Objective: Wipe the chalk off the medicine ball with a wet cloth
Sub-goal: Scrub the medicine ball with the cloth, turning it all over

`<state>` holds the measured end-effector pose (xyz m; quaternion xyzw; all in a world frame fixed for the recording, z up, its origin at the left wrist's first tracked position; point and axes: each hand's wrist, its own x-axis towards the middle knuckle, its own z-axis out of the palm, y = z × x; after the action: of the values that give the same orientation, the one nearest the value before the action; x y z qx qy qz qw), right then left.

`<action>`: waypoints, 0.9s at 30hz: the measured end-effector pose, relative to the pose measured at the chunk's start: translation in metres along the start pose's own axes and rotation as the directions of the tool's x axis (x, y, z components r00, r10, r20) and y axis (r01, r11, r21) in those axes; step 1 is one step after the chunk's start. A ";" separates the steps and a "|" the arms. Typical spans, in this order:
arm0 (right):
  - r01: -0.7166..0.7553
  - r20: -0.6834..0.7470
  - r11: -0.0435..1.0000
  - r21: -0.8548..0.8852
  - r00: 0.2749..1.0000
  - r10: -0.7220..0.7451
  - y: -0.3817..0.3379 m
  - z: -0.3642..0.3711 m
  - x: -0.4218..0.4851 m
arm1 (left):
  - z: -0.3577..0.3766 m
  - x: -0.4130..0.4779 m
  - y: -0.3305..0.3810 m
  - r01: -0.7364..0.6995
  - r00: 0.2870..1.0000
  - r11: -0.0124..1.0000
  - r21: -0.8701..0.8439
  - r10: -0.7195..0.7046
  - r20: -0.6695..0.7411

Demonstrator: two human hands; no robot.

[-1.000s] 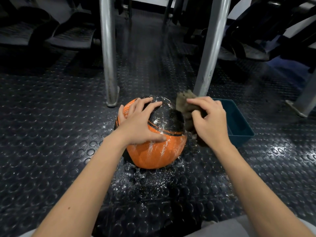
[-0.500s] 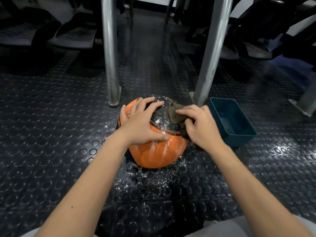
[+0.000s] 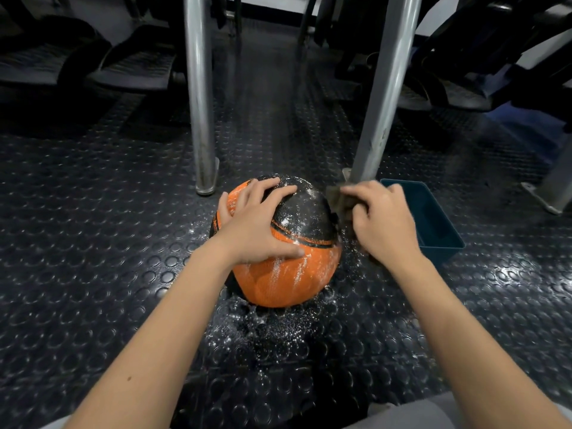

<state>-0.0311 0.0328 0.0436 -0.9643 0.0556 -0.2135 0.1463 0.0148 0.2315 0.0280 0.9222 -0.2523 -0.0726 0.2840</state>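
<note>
Medicine ball (image 3: 297, 274) sits on the studded floor (image 3: 93, 243), centre of view, not shifted. Half a second ago the cloth (image 3: 337, 198) was on the black top panel. Now it's swept off to the ball's right edge. It's motion-blurred, so it's probably touching there, but I can't confirm.

Right hand (image 3: 383, 224) has its fingers bunched around the cloth. Left hand (image 3: 257, 224) hasn't moved: fingers splayed flat over the top-left, thumb on the orange, bracing.

Chalk (image 3: 288, 270) streaks on the near orange face look untouched, with more powder on the floor in front. I'd call this one stroke done with most of the wiping left. The blue tub (image 3: 439, 224) is just right of the cloth hand.
</note>
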 end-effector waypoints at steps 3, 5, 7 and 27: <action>0.192 -0.126 0.950 0.246 0.978 -0.165 -0.014 -0.002 0.003 | 0.000 0.000 0.001 0.003 1.000 1.000 0.008 -0.003 -0.002; 0.182 0.004 0.940 0.287 0.982 -0.191 -0.015 0.010 -0.001 | 0.000 0.000 0.001 0.004 1.000 1.000 0.011 -0.004 -0.006; 0.032 0.156 0.995 0.094 0.987 -0.047 -0.004 0.018 -0.003 | 0.000 0.000 0.000 0.003 1.000 1.000 0.009 -0.003 -0.004; 0.108 0.175 0.905 0.411 0.965 -0.195 -0.011 0.001 -0.009 | 0.000 0.001 -0.002 0.004 1.000 1.000 0.022 -0.004 -0.007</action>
<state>-0.0385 0.0451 0.0419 -0.9330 -0.0804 -0.1270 0.3270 0.0168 0.2326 0.0269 0.9261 -0.2502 -0.0673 0.2743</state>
